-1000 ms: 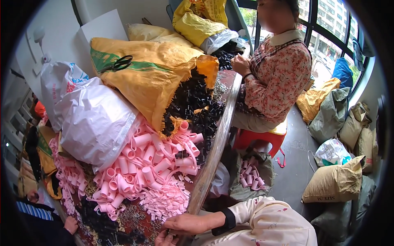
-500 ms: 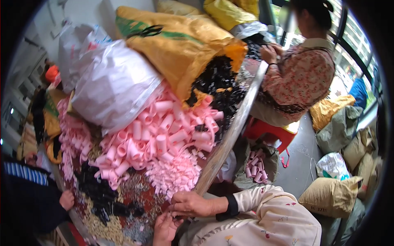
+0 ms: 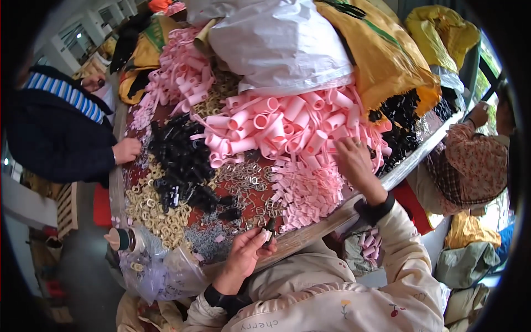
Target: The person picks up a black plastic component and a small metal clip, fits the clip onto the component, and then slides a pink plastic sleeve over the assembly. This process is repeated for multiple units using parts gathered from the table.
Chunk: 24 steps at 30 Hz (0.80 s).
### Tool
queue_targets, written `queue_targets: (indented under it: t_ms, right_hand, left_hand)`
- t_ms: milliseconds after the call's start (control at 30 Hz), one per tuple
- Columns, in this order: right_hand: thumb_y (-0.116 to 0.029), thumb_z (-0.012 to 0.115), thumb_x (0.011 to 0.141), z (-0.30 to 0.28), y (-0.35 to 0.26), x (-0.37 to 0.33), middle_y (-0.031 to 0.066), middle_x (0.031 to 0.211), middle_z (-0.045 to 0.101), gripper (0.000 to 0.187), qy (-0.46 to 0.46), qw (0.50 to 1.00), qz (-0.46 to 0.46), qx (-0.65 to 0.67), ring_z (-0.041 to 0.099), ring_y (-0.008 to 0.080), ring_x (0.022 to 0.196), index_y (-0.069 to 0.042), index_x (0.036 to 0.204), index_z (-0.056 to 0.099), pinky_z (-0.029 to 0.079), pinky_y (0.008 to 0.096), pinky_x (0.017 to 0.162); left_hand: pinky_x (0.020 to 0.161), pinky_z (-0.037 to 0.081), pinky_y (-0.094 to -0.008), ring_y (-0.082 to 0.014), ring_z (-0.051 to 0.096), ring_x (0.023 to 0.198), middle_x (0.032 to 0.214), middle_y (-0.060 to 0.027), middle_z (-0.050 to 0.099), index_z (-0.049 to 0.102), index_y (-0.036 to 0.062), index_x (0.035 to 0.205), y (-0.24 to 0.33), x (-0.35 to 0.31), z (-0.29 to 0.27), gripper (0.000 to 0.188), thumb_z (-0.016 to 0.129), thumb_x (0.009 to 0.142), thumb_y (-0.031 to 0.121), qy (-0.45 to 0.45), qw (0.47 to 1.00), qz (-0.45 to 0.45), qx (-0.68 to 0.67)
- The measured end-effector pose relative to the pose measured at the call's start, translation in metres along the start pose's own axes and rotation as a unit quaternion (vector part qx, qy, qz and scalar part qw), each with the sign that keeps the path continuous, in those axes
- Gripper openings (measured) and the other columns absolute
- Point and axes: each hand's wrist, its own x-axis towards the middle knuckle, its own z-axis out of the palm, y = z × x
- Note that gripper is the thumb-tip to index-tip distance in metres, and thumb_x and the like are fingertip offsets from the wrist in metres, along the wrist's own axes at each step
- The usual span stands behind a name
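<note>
My left hand (image 3: 247, 255) is closed around a small black plastic part (image 3: 270, 226) with a pale piece by the fingertips, held just over the table's near edge. Further right, my right hand (image 3: 357, 166) reaches into the pink plastic tubes (image 3: 301, 119), its fingers bent and apart among them; nothing shows clearly in its grasp. Below that pile lie many small flat pink pieces (image 3: 307, 191). Metal rings (image 3: 249, 185) are scattered to the left of these. A heap of black plastic parts (image 3: 180, 157) and tan rings (image 3: 152, 207) lie farther left.
A white sack (image 3: 282, 44) and a yellow sack (image 3: 390, 52) lie across the far side. The table has a wooden rim (image 3: 310, 229). A clear plastic bag (image 3: 163, 271) hangs at the near left corner. Co-workers sit or stand at left (image 3: 66, 130) and right (image 3: 470, 160).
The view has swung right and down. My hands were together at the table edge; now the right one has moved away to the pink tubes, while the left keeps the black part.
</note>
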Motion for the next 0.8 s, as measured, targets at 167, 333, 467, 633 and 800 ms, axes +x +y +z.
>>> queue_targets:
  t_ms: [167, 333, 467, 633, 800]
  right_hand:
    - [-0.014, 0.059, 0.065, 0.009, 0.017, 0.008, 0.0113, 0.092, 0.047, 0.030, -0.018, 0.993, -0.059, -0.097, 0.048, 0.0267, 0.081, -0.005, 0.092, 0.050, 0.039, 0.0344, 0.066]
    - [-0.012, 0.060, 0.067, -0.027, -0.011, 0.009, 0.0110, 0.092, 0.050, 0.030, -0.042, 0.989, 0.010, 0.141, 0.051, 0.0300, 0.080, -0.003, 0.095, 0.052, 0.042, 0.0356, 0.067]
    - [-0.015, 0.062, 0.069, -0.075, -0.082, 0.002, 0.0136, 0.084, 0.052, 0.034, -0.134, 0.905, -0.002, 0.403, 0.053, 0.0281, 0.076, 0.001, 0.098, 0.053, 0.043, 0.0328, 0.066]
    - [-0.018, 0.063, 0.067, -0.078, -0.130, -0.013, 0.0120, 0.076, 0.049, 0.037, -0.202, 0.839, -0.109, 0.494, 0.053, 0.0268, 0.068, -0.001, 0.099, 0.054, 0.043, 0.0328, 0.060]
    - [-0.016, 0.067, 0.064, -0.078, -0.143, -0.025, 0.0116, 0.079, 0.047, 0.041, -0.212, 0.823, -0.138, 0.509, 0.052, 0.0265, 0.071, -0.002, 0.099, 0.053, 0.043, 0.0335, 0.061]
  left_hand:
    - [0.062, 0.048, -0.0224, -0.0181, 0.058, 0.074, 0.088, -0.0136, 0.057, 0.047, -0.0022, 0.103, 0.005, -0.010, 0.004, 0.024, 0.046, 0.083, 0.012, 0.032, 0.999, 0.000, -0.031]
    - [0.064, 0.048, -0.0223, -0.0178, 0.058, 0.075, 0.089, -0.0135, 0.057, 0.045, -0.0014, 0.108, 0.011, -0.015, -0.001, 0.028, 0.047, 0.083, 0.010, 0.045, 0.998, 0.023, -0.047]
    - [0.062, 0.047, -0.0216, -0.0150, 0.057, 0.072, 0.088, -0.0108, 0.057, 0.045, -0.0010, 0.108, 0.021, -0.019, 0.009, 0.029, 0.049, 0.082, 0.009, 0.050, 0.997, 0.042, -0.043]
    - [0.057, 0.044, -0.0190, -0.0084, 0.053, 0.064, 0.083, -0.0056, 0.057, 0.049, -0.0013, 0.105, 0.028, -0.031, 0.016, 0.027, 0.052, 0.080, 0.009, 0.027, 0.999, 0.038, 0.021]
    - [0.053, 0.042, -0.0166, -0.0048, 0.050, 0.058, 0.077, -0.0033, 0.057, 0.051, -0.0020, 0.103, 0.022, -0.043, 0.020, 0.027, 0.055, 0.079, 0.009, 0.027, 0.994, 0.049, 0.098]
